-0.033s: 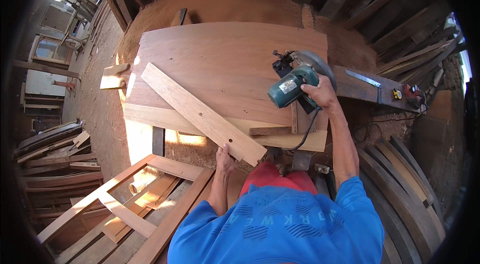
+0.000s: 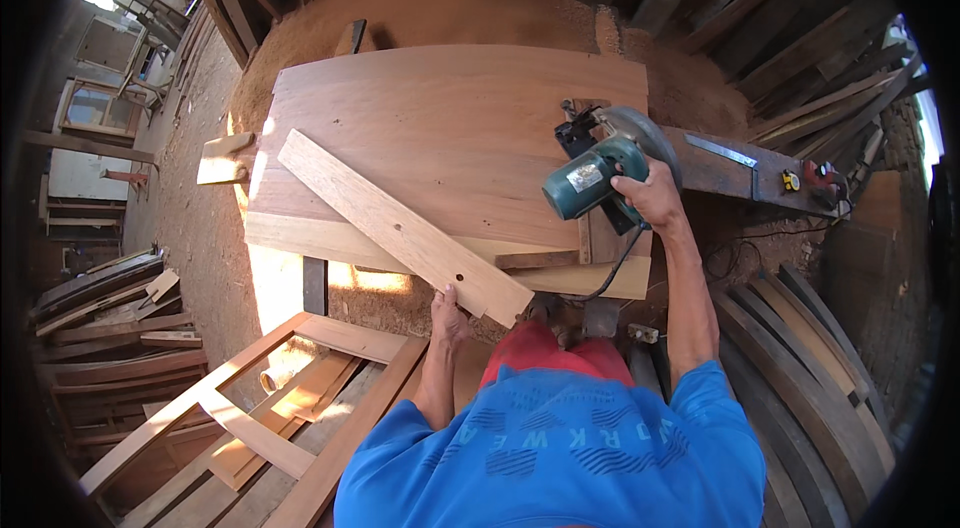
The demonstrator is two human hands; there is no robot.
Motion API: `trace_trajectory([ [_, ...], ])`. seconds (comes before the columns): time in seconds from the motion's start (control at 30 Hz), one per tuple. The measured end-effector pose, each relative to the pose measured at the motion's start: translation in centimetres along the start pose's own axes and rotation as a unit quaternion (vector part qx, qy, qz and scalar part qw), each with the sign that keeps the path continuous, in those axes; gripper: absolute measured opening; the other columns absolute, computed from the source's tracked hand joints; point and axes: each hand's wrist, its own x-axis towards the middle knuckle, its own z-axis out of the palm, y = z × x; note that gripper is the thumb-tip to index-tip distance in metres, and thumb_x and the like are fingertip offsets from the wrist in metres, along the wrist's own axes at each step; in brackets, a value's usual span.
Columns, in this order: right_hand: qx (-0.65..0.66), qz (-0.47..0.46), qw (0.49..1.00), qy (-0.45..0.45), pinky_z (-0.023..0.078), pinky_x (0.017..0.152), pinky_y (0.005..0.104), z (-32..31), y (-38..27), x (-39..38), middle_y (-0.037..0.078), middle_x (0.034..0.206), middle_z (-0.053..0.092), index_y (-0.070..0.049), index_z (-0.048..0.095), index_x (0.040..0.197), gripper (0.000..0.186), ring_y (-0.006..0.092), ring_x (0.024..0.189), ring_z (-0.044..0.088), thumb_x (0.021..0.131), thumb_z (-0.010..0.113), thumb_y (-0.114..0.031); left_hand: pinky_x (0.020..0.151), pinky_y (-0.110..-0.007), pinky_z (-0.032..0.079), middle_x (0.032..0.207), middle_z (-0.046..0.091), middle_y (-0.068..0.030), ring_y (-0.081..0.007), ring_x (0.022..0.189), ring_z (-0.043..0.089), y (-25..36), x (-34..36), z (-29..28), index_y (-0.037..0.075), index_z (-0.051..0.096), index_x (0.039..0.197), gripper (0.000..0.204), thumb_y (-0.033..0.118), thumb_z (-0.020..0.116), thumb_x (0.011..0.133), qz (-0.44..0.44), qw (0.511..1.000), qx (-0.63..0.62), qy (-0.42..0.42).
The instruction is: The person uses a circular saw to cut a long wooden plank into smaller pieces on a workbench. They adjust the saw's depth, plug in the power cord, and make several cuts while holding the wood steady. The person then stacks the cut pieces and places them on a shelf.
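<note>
Since the earlier frame the teal plastic circular saw (image 2: 563,194) with its grey blade guard (image 2: 642,131) has shifted slightly toward the right edge of the broad reddish-brown wooden panel (image 2: 420,108), while the long pale-brown wooden plank with two dark holes (image 2: 365,203) lies much as it did, slanting across the panel's left half with its lower end jutting past the near edge. The right hand (image 2: 652,196) has its fingers wrapped around the saw's handle; the left hand (image 2: 449,316) grips the plank's edge near that jutting end, thumb on top, though what its fingers do underneath is hidden. The saw is over the panel's right part, above an upright brown wooden strip (image 2: 597,240); whether its base touches anything I cannot tell. Handling both things well, I judge, calls for a firm wrist on the saw, the left fingers kept far from the blade side, the plank's overhang supported so that it does not tip, and the black power cord (image 2: 612,278), which hangs by the near edge, kept away from the blade. As for writing, a pale label (image 2: 588,175) sits on the saw's motor housing, its print too small to read, and the blue shirt (image 2: 540,488) bears pale capital letters among dark striped blocks.
</note>
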Motion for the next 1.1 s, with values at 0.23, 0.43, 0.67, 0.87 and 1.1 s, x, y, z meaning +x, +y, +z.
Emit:
trace_trajectory([
  [0.23, 0.089, 0.083, 0.967, 0.225, 0.041, 0.053, 0.0249, -8.5, 7.4, -15.4, 0.000, 0.075, 0.058, 0.000, 0.063, 0.102, 0.025, 0.0075, 0.059, 0.051, 0.081, 0.074, -0.009, 0.097, -0.053, 0.054, 0.123, 0.061, -0.0145, -0.0314, 0.111, 0.063, -0.3, 6.8, 9.5, 0.007, 0.047, 0.128, 0.029, 0.024, 0.052, 0.106, -0.061, 0.998, 0.002, -0.025],
  [0.43, 0.172, 0.161, 0.885, 0.401, 0.041, 0.051, 0.0263, -12.1, 16.6, -25.5, 0.003, 0.083, 0.059, 0.000, 0.063, 0.100, 0.022, 0.0109, 0.057, 0.051, 0.080, 0.072, -0.004, 0.072, -0.045, 0.055, 0.091, 0.066, -0.0104, -0.0324, 0.077, 0.066, -0.8, 7.1, 15.4, 0.002, 0.054, 0.124, 0.043, 0.034, 0.063, 0.096, 0.019, 0.793, 0.599, -0.106],
  [0.67, 0.265, 0.232, 0.819, 0.453, 0.043, 0.052, 0.0282, -12.8, 24.5, -32.2, 0.004, 0.077, 0.057, -0.002, 0.062, 0.096, 0.016, 0.0143, 0.056, 0.051, 0.083, 0.069, -0.006, 0.093, -0.050, 0.046, 0.124, 0.057, -0.0202, -0.0389, 0.115, 0.052, -5.0, 2.5, 16.7, 0.001, 0.053, 0.123, 0.057, 0.030, 0.075, 0.079, 0.360, 0.351, 0.825, -0.257],
  [0.87, 0.304, 0.270, 0.817, 0.410, 0.044, 0.052, 0.0291, -12.7, 27.6, -32.2, 0.003, 0.073, 0.055, -0.002, 0.062, 0.096, 0.017, 0.0143, 0.056, 0.052, 0.083, 0.070, -0.009, 0.078, -0.055, 0.051, 0.106, 0.064, -0.0239, -0.0468, 0.096, 0.064, -4.5, 1.0, 24.1, 0.003, 0.049, 0.113, 0.038, 0.017, 0.066, 0.082, 0.188, 0.420, 0.794, -0.396],
  [1.1, 0.289, 0.228, 0.848, 0.382, 0.044, 0.048, 0.0298, -12.5, 28.4, -28.9, 0.002, 0.070, 0.054, -0.007, 0.063, 0.094, 0.016, 0.0139, 0.054, 0.053, 0.085, 0.073, -0.015, 0.071, -0.054, 0.053, 0.096, 0.067, -0.0199, -0.0441, 0.085, 0.067, 4.1, 2.8, 26.9, 0.015, 0.049, 0.129, 0.039, 0.024, 0.059, 0.092, 0.299, 0.429, 0.806, -0.277],
])
